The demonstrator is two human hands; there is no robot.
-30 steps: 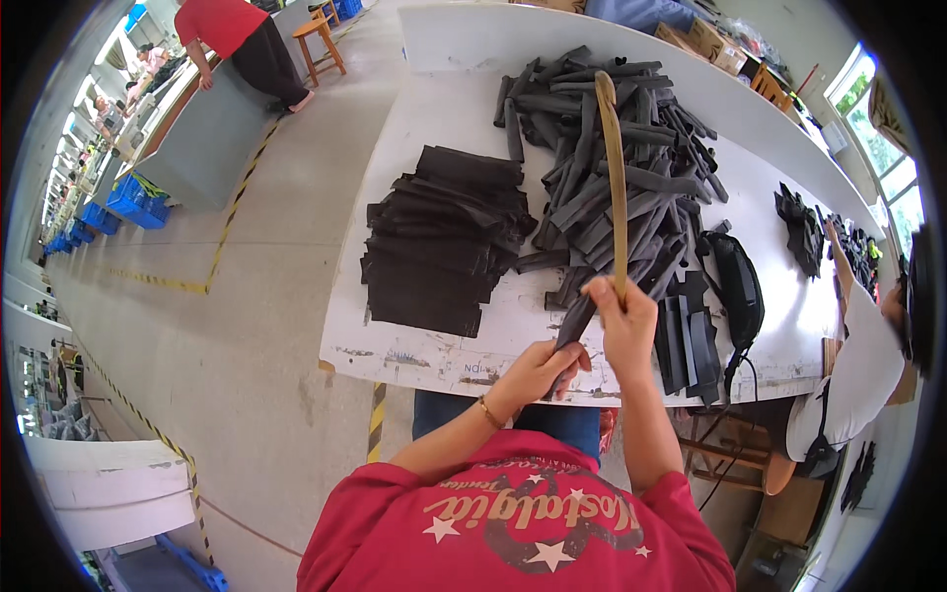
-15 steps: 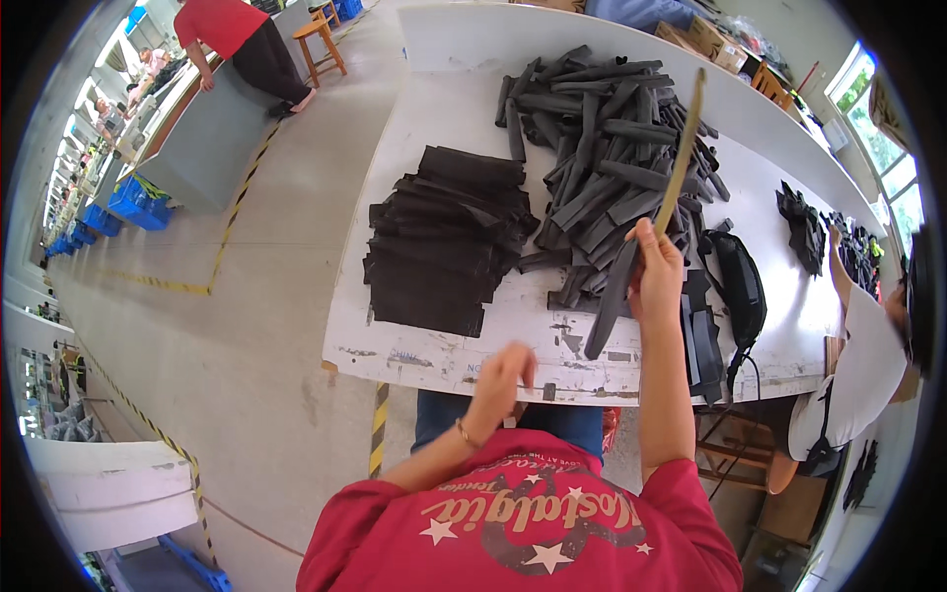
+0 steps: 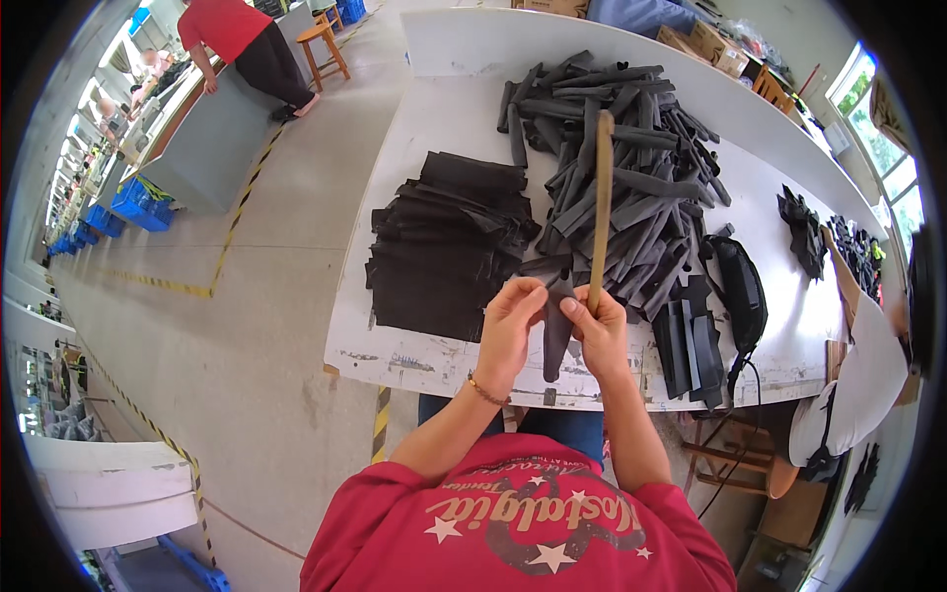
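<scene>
A: How many of each thing do you see?
B: There is one dark fabric piece (image 3: 554, 340) in the hands, and one wooden stick (image 3: 603, 207). On the white worktop (image 3: 429, 113) I count one stack of flat black pieces (image 3: 434, 271) at left, one heap of dark grey rolls (image 3: 631, 192) on the far side, and one black pouch (image 3: 740, 291) at right. The rolls overlap too much, so I cannot count them.
A: Where is the fabric piece, and which way does it point?
B: It is above the near edge of the worktop, between the two hands. Its long axis goes from far to near, and the narrow end points near, a little to the left. The stick points far, leaning slightly right.
A: And the fingers?
B: Those of the left hand (image 3: 511, 326) pinch the upper part of the fabric. Those of the right hand (image 3: 600, 331) are closed around the stick, with the thumb against the fabric.
</scene>
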